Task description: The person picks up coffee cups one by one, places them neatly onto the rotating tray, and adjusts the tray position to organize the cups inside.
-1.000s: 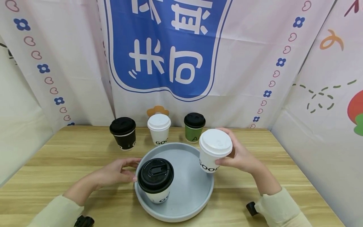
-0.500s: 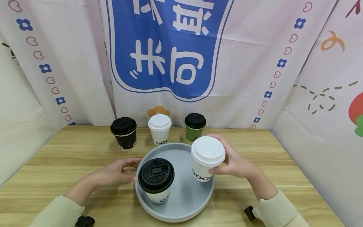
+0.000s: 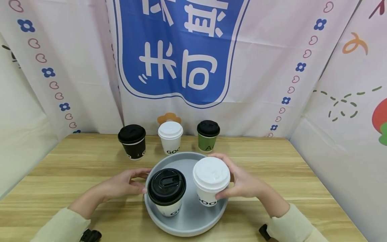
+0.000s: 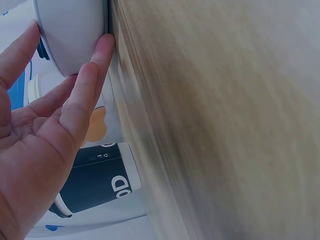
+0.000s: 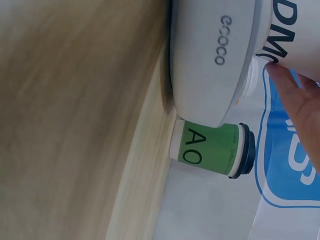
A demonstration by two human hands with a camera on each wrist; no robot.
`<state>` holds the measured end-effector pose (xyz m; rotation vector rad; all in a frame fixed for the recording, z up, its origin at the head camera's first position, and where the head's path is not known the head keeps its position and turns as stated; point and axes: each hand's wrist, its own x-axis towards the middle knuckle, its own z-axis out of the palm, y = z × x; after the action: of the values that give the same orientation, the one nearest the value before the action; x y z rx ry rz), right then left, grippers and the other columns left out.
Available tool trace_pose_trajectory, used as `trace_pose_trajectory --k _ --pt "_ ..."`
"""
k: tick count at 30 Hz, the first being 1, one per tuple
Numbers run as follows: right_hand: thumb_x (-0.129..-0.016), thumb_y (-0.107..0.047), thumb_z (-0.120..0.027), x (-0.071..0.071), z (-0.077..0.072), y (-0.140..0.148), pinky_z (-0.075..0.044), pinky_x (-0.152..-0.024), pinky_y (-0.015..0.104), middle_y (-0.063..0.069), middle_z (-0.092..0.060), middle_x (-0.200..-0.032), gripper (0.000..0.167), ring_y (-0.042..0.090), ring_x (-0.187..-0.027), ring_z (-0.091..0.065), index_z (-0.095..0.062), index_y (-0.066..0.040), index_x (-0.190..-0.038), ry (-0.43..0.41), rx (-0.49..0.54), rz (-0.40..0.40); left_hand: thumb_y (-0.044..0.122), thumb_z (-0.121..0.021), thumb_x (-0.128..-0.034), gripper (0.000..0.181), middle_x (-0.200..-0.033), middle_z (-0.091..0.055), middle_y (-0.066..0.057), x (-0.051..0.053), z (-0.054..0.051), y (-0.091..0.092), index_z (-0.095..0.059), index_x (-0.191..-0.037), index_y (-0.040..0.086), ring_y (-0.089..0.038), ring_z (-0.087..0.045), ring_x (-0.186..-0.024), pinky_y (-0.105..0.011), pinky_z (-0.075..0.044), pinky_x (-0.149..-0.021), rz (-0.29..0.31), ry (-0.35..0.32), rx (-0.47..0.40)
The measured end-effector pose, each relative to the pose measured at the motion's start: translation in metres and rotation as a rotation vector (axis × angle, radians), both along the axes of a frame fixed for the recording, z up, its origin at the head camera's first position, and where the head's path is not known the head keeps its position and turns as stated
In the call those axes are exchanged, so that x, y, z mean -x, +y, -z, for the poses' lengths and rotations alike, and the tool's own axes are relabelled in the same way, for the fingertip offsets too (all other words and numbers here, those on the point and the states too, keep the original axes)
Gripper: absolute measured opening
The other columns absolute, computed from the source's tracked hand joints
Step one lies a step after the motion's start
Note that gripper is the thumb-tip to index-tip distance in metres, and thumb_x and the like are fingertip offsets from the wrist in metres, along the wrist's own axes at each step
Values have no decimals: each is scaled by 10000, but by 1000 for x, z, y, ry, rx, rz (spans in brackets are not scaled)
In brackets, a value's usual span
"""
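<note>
My right hand (image 3: 242, 179) grips a white paper coffee cup with a white lid (image 3: 211, 174), upright over the right half of the round grey tray (image 3: 188, 227). In the right wrist view the tray's wall hides the cup's base, so I cannot tell whether it touches the tray floor. On the tray's left half stands a white coffee cup with a black lid (image 3: 167, 191). My left hand (image 3: 124, 183) touches the tray's left side, thumb at the rim and fairly straight fingers against the outer wall, as the left wrist view shows.
Behind the tray stand a black coffee cup (image 3: 132, 143), a white-lidded cup (image 3: 170, 137) and a green coffee cup (image 3: 208, 136). All sit on the wooden table (image 3: 75, 161). A printed cloth (image 3: 257, 84) hangs along the table's back edge.
My right hand has carried the white-lidded cup left and toward me, from the tray's right rim to over its right half. The left hand and tray stay put.
</note>
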<state>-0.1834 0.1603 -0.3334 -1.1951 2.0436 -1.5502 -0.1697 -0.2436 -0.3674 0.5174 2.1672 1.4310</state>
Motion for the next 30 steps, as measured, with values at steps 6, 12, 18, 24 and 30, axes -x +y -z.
trace_pose_trajectory --k 6,12,18,24,30 --pt "-719 -13 -868 -4 6 -5 -494 -1046 343 90 -473 -1438 1009 170 -1278 -521 -255 -112 -1514 1 -20 -28 187 -720 -916 792 -1455 -392 -364 0 0 0 -277 -1526 -57 -325 -646 -1150 -339 -563 -946 -4 -9 2" --pt "-723 -10 -867 -7 11 -9 -461 -1082 342 107 -470 -1438 999 180 -1293 -509 -257 -139 -1505 17 -14 -85 224 -731 -910 810 -1458 -400 -350 -1 0 1 -285 -1523 -59 -311 -644 -1160 -312 -560 -945 -6 6 8" --pt "-736 -18 -862 -11 13 -12 -453 -1091 327 126 -459 -1443 1003 172 -1301 -504 -227 -87 -1509 -8 -19 -126 224 -733 -908 810 -1447 -418 -331 -1 -1 1 -286 -1525 -54 -302 -647 -1152 -293 -561 -935 -9 6 4" --pt "-727 -18 -868 -13 14 -11 -419 -1119 307 119 -459 -1446 1007 175 -1315 -489 -238 -115 -1507 -12 -18 -128 227 -732 -909 812 -1449 -419 -326 -1 -1 1 -284 -1527 -51 -313 -641 -1166 -301 -560 -943 -7 4 7" --pt "-724 -33 -874 -15 17 -9 -463 -1090 321 152 -437 -1440 1000 170 -1303 -496 -239 -93 -1494 2 -19 -132 236 -735 -907 821 -1447 -421 -328 -2 -1 1 -282 -1526 -54 -318 -640 -1169 -327 -560 -953 -11 2 12"
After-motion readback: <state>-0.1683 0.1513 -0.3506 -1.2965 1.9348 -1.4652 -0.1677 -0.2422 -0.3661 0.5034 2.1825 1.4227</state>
